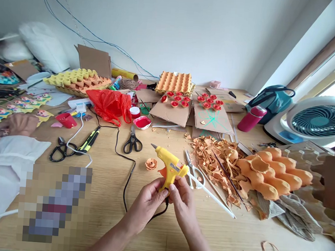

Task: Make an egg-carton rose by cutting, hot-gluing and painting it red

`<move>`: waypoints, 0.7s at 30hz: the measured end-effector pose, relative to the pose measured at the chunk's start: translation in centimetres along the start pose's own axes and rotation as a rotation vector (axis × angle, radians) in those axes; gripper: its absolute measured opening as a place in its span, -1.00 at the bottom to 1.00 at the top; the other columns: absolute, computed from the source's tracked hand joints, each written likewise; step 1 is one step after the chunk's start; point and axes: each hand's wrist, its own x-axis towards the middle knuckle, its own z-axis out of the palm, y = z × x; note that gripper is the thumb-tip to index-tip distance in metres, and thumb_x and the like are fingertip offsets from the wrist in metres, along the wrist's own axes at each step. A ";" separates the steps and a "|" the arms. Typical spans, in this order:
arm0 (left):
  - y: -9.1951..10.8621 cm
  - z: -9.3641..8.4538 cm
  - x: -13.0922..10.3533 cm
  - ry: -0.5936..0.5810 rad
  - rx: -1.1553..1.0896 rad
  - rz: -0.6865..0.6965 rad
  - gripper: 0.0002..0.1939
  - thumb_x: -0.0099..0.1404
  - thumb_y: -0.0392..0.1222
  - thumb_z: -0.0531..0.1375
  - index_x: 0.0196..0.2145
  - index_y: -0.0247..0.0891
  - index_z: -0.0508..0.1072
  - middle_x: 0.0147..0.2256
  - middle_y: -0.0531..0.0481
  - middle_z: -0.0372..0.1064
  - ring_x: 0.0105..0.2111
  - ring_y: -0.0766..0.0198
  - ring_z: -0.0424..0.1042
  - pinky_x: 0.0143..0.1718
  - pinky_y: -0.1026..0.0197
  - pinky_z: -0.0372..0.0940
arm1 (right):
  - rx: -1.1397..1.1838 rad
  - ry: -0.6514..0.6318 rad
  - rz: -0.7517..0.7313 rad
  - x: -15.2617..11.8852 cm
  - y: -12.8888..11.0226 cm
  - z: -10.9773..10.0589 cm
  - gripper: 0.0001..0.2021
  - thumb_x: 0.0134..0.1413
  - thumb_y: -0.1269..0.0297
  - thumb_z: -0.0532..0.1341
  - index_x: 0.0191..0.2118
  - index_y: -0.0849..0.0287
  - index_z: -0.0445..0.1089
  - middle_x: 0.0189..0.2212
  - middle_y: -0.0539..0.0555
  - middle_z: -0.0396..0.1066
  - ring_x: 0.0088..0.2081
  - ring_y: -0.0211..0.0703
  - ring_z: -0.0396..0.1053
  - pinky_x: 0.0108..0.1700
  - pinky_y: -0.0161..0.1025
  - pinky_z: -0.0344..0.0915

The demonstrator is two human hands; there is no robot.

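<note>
Both my hands are at the handle of a yellow hot glue gun (167, 158), held up over the table with its nozzle pointing up and left. My left hand (147, 200) grips the handle's lower end from the left. From the right, my right hand (184, 203) closes on it, thumb on the handle. A white glue stick (212, 196) sticks out of the gun's back. Just beyond lies an orange rose (151, 163) of egg-carton pieces. An orange scrap (162, 171) shows partly behind the gun; whether a hand touches it is hidden.
Black scissors (132, 141), white-handled scissors (194, 169) and carton scraps (211, 151) lie around. Orange egg carton (270, 173) sits right. Red roses (206, 105) stand on cardboard behind. A black cord (125, 199) crosses the table. Another person's hand (22, 124) works at left.
</note>
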 end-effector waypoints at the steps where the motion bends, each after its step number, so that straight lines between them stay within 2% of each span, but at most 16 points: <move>1: 0.0 -0.1 -0.1 0.004 0.011 0.007 -0.67 0.40 -0.05 0.22 0.05 -0.21 0.47 -0.14 -0.08 0.47 -0.20 0.24 0.39 -0.09 0.19 0.30 | -0.017 -0.014 -0.020 0.1 -0.1 0.2 -0.69 0.32 0.01 0.13 -0.11 0.11 0.47 -0.27 0.07 0.47 -0.30 -0.13 0.39 -0.30 -0.24 0.36; 4: 0.5 -0.4 -0.3 0.019 0.047 0.037 -0.68 0.41 -0.04 0.21 0.03 -0.22 0.45 -0.15 -0.08 0.45 -0.20 0.24 0.38 -0.09 0.19 0.28 | -0.176 -0.049 -0.088 0.4 -0.1 -0.2 -0.68 0.38 0.04 0.05 -0.03 0.11 0.43 -0.26 0.09 0.48 -0.26 -0.12 0.42 -0.26 -0.23 0.38; 7: 1.7 -1.2 -0.3 0.029 0.076 0.065 -0.70 0.43 0.00 0.18 -0.02 -0.24 0.45 -0.17 -0.08 0.42 -0.26 0.27 0.35 -0.14 0.19 0.26 | -0.538 -0.003 -0.101 1.2 0.9 -2.5 -0.68 0.40 0.09 -0.01 0.02 0.10 0.39 -0.18 0.12 0.49 -0.22 -0.11 0.44 -0.17 -0.19 0.40; 10: 3.0 -2.2 -0.1 0.074 0.058 0.108 -0.67 0.39 0.02 0.22 0.00 -0.21 0.43 -0.19 -0.04 0.38 -0.30 0.29 0.32 -0.16 0.20 0.24 | -0.706 0.092 -0.038 2.2 2.3 -5.2 -0.79 0.27 0.17 0.13 -0.10 0.13 0.41 -0.19 0.20 0.45 -0.13 0.07 0.39 -0.04 0.00 0.34; 12: 3.6 -2.6 0.2 0.131 0.036 0.118 -0.64 0.35 0.02 0.26 0.01 -0.20 0.43 -0.21 -0.02 0.35 -0.31 0.31 0.28 -0.19 0.21 0.23 | -0.790 0.133 0.028 2.8 3.1 -6.2 -0.80 0.14 0.25 0.21 -0.12 0.16 0.42 -0.20 0.25 0.44 -0.09 0.18 0.37 0.00 0.09 0.28; 14: 4.0 -2.8 0.5 0.191 0.005 0.108 -0.62 0.29 0.02 0.32 -0.02 -0.22 0.46 -0.24 -0.01 0.33 -0.33 0.34 0.24 -0.24 0.25 0.21 | -0.845 0.162 0.103 3.3 3.6 -6.4 -0.79 0.05 0.32 0.25 -0.15 0.18 0.42 -0.24 0.27 0.42 -0.13 0.19 0.39 -0.05 0.06 0.29; 17: 4.3 -2.7 1.1 0.284 -0.076 0.113 -0.64 0.21 -0.02 0.40 -0.11 -0.24 0.49 -0.32 0.05 0.27 -0.40 0.40 0.16 -0.34 0.30 0.17 | -0.859 0.177 0.204 3.9 3.7 -6.3 -0.83 -0.02 0.38 0.27 -0.23 0.19 0.42 -0.31 0.23 0.42 -0.23 0.11 0.42 -0.17 -0.07 0.28; 19: 4.3 -2.7 1.3 0.328 -0.131 0.125 -0.66 0.17 -0.05 0.42 -0.18 -0.25 0.50 -0.36 0.08 0.24 -0.45 0.44 0.12 -0.40 0.33 0.13 | -0.818 0.158 0.259 4.2 3.3 -6.9 -0.85 -0.06 0.35 0.30 -0.29 0.18 0.42 -0.36 0.19 0.43 -0.27 0.06 0.42 -0.23 -0.13 0.26; 21: 4.3 -2.9 1.4 0.348 -0.162 0.135 -0.68 0.13 -0.07 0.45 -0.26 -0.26 0.49 -0.37 0.09 0.24 -0.47 0.46 0.12 -0.44 0.34 0.11 | -0.736 0.116 0.311 4.3 2.8 -8.2 -0.81 -0.08 0.23 0.35 -0.31 0.16 0.44 -0.43 0.13 0.45 -0.33 0.01 0.42 -0.29 -0.17 0.25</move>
